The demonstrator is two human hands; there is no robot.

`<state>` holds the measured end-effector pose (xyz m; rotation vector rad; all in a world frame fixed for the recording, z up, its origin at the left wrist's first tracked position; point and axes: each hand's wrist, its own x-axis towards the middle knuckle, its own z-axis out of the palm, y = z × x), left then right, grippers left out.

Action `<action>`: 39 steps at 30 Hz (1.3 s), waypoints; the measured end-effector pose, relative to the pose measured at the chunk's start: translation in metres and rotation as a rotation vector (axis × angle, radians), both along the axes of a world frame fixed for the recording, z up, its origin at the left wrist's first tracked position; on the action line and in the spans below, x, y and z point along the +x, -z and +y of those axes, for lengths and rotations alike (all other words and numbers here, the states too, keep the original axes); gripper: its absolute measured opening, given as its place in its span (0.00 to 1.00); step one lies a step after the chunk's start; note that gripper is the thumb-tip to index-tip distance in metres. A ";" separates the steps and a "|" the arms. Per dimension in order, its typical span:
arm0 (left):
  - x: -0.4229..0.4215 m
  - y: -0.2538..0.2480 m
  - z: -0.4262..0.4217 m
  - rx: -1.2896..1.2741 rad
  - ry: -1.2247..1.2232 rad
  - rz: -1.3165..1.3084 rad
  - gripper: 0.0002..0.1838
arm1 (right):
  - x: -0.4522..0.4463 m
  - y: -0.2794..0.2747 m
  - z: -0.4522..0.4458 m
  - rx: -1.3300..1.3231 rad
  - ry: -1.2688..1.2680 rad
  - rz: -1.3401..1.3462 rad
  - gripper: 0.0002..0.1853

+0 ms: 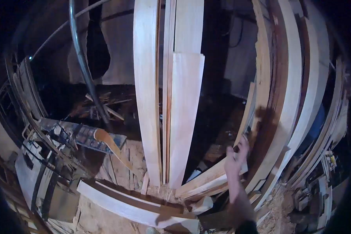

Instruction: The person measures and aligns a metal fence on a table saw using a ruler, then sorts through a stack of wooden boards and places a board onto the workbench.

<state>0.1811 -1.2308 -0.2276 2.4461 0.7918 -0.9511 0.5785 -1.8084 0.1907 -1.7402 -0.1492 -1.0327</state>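
My right hand (235, 158) reaches up from the lower right, fingers raised and spread apart, with nothing visible in its grasp. Just beyond the fingertips a narrow wood strip (246, 111) leans upright; whether they touch it I cannot tell. Behind the wrist, a stack of short boards (210, 177) lies at a slant. Tall pale planks (147, 93) stand upright in the middle, one shorter plank (186, 117) in front of them. Long boards (292, 89) lean to the right of the hand. My left hand is out of the picture.
A pale board (132, 208) lies low across the front. At left stand a cluttered bench (80, 134), a curved wood strip (115, 147) and a metal pipe (78, 54). Wood scraps (109, 107) lie behind, and sawdust (279, 210) covers the floor at right.
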 end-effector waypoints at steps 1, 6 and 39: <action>0.006 -0.006 0.005 -0.023 -0.048 -0.031 0.15 | 0.026 -0.031 0.019 -0.152 -0.030 -0.111 0.30; 0.057 -0.043 0.015 -0.153 -0.191 -0.227 0.14 | 0.182 -0.139 0.090 -0.493 0.017 -0.150 0.34; -0.106 -0.018 0.093 -0.334 -0.295 -0.528 0.16 | 0.016 -0.204 0.185 -0.629 0.145 -0.553 0.18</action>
